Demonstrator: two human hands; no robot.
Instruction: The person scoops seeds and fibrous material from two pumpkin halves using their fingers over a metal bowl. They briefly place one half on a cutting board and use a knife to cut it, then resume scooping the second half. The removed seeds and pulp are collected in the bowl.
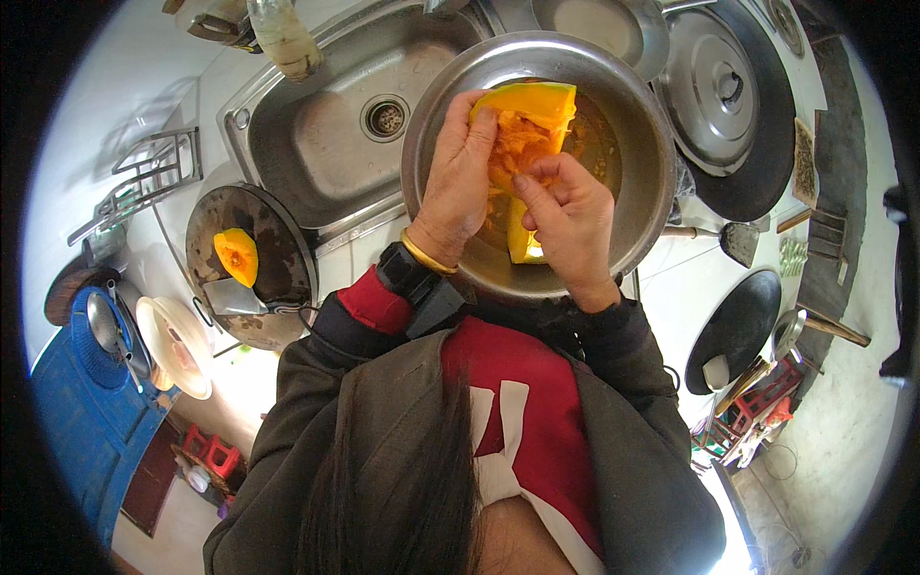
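Observation:
My left hand (pixel 460 172) grips a wedge of pumpkin (pixel 532 104) by its left side, with the stringy orange inside facing me. The fingertips of my right hand (pixel 571 215) are pinched together at the pulp near the wedge's lower end. Whether a bit of pulp is between them is hidden. Both hands are over a wide steel basin (pixel 640 237). Below the wedge, a second pumpkin piece (pixel 519 241) shows in the basin, partly covered by my right hand. Loose strands and seeds lie in the liquid at the bottom.
A steel sink (pixel 316 154) is left of the basin. Farther left, a round chopping board (pixel 280 251) bears a pumpkin piece (pixel 237 257) and a cleaver (pixel 233 296). To the right are a lidded wok (pixel 708 93), a spatula (pixel 740 243) and a second black wok (pixel 737 330).

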